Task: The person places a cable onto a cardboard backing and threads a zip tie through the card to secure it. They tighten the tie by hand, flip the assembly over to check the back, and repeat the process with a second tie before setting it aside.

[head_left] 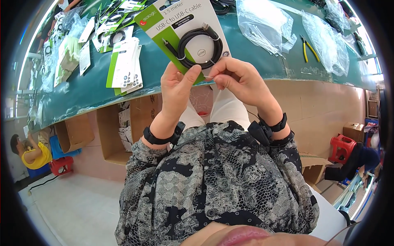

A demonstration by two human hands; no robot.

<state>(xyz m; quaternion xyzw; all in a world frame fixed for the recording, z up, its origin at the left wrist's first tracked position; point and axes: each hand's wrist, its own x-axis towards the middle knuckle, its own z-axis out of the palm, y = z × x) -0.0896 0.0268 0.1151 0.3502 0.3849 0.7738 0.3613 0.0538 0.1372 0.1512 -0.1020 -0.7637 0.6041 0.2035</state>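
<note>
A green and white packaging card (164,37) is held up over the front edge of the table. A coiled black cable (181,46) is fastened to its face, with a metal plug showing near the top of the coil. My left hand (177,86) grips the card at its lower edge, thumb on the front and fingers behind. Just below the coil, my right hand (242,80) pinches a thin white cable tie (209,77) that sticks out from the card. The tie's other end cannot be made out.
A stack of cards (123,67) lies on the green table (164,110) at left, near more carded cables (117,37). At right are a bag of white cable ties (262,30), yellow-handled cutters (305,50) and a clear bag (328,45). Cardboard boxes (108,141) stand below.
</note>
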